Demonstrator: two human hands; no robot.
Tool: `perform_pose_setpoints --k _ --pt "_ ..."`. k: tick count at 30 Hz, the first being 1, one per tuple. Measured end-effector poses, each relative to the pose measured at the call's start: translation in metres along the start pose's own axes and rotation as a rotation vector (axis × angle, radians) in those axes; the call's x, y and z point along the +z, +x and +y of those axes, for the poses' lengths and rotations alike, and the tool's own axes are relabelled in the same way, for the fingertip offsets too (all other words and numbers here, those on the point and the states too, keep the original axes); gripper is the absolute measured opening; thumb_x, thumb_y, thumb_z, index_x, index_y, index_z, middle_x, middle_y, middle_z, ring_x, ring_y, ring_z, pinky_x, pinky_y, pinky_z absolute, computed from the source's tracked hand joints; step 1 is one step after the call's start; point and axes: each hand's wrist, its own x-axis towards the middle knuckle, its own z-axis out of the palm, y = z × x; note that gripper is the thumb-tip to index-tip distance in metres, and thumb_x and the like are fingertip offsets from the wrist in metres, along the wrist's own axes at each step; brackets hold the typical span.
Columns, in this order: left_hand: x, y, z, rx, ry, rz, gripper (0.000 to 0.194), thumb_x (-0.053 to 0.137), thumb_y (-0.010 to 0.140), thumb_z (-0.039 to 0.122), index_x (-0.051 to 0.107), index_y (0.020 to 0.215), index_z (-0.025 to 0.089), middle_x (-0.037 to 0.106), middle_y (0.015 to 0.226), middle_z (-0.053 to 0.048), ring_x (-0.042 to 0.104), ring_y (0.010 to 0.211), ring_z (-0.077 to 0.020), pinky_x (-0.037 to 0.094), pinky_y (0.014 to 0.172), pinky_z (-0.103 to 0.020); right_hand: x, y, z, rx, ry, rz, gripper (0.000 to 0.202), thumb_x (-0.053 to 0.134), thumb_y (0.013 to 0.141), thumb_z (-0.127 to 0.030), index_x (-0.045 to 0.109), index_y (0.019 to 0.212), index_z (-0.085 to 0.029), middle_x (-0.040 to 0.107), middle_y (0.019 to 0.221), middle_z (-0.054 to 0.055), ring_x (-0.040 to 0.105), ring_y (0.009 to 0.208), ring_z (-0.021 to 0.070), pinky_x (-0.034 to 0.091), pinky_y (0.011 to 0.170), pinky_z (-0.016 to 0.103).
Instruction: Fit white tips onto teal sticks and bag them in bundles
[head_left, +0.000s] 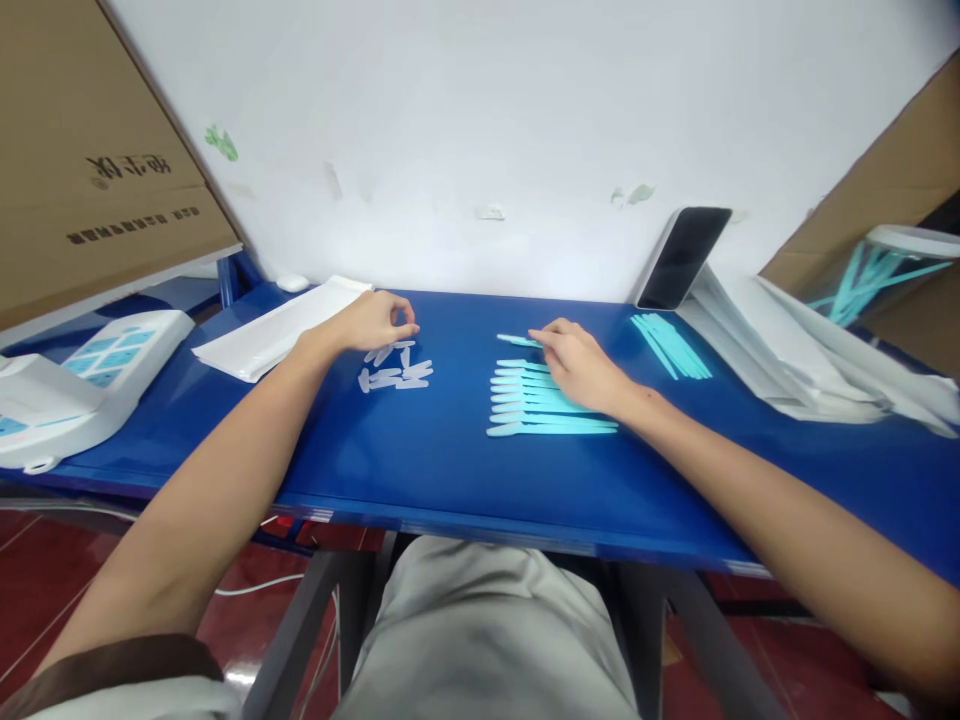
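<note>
Near the back of the blue table, my left hand hovers with curled fingers beside a loose pile of small translucent caps; whether anything is between the fingertips is too small to tell. My right hand has thumb and forefinger closed on the end of a turquoise stick, which points left. Below it lies a row of several turquoise sticks side by side, their left ends paler. To the right of my right hand rests a separate bundle of turquoise sticks.
A phone leans against the wall. White plastic bags and a clear container of turquoise sticks are at the right. At the left are a white packet, a white device and a cardboard box.
</note>
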Motion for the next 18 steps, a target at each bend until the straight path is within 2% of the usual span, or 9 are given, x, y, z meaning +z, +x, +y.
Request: perform_pose_setpoints --k 6,9,13,16,18 --pt "-0.003 -0.002 -0.012 0.052 0.014 -0.034 0.039 0.065 0.079 0.058 0.073 0.09 0.022 0.061 0.068 -0.001 0.053 0.058 -0.0166 0.036 0.06 -0.03 -0.001 -0.001 0.005 -0.014 0.051 -0.034 0.052 0.04 0.093 -0.009 0.066 0.137 -0.014 0.07 0.115 0.015 0.065 0.108 0.0297 0.049 0.1 0.043" --pt "0.0 -0.002 -0.014 0.048 0.019 -0.075 0.04 0.064 0.08 0.06 0.071 0.088 0.021 0.062 0.068 -0.001 0.054 0.058 -0.0167 0.035 0.06 -0.03 -0.001 -0.001 0.006 -0.033 0.024 -0.059 0.047 0.04 0.094 -0.01 0.073 0.126 -0.014 0.071 0.118 0.015 0.065 0.111 0.0304 0.048 0.102 0.044" --pt "0.006 -0.002 -0.011 0.065 0.043 -0.052 0.04 0.06 0.084 0.059 0.069 0.089 0.021 0.064 0.071 -0.002 0.055 0.059 -0.0171 0.035 0.061 -0.03 0.0 -0.004 0.006 -0.033 -0.001 -0.065 0.043 0.04 0.095 -0.012 0.078 0.115 -0.014 0.072 0.119 0.015 0.065 0.11 0.0306 0.048 0.1 0.044" --pt "0.008 -0.002 -0.007 0.071 0.031 -0.082 0.044 0.057 0.087 0.061 0.068 0.097 0.02 0.067 0.072 -0.003 0.057 0.06 -0.0181 0.037 0.062 -0.03 -0.004 -0.005 0.005 -0.024 0.006 -0.033 0.043 0.04 0.095 -0.015 0.077 0.117 -0.015 0.072 0.118 0.014 0.066 0.109 0.0293 0.048 0.098 0.043" --pt "0.007 -0.002 -0.006 0.061 0.005 -0.1 0.048 0.052 0.089 0.063 0.068 0.101 0.019 0.069 0.075 -0.004 0.06 0.063 -0.0193 0.039 0.064 -0.031 -0.01 -0.005 0.004 0.042 -0.009 0.024 0.042 0.042 0.096 -0.02 0.076 0.121 -0.017 0.074 0.11 0.013 0.067 0.104 0.0292 0.047 0.095 0.044"
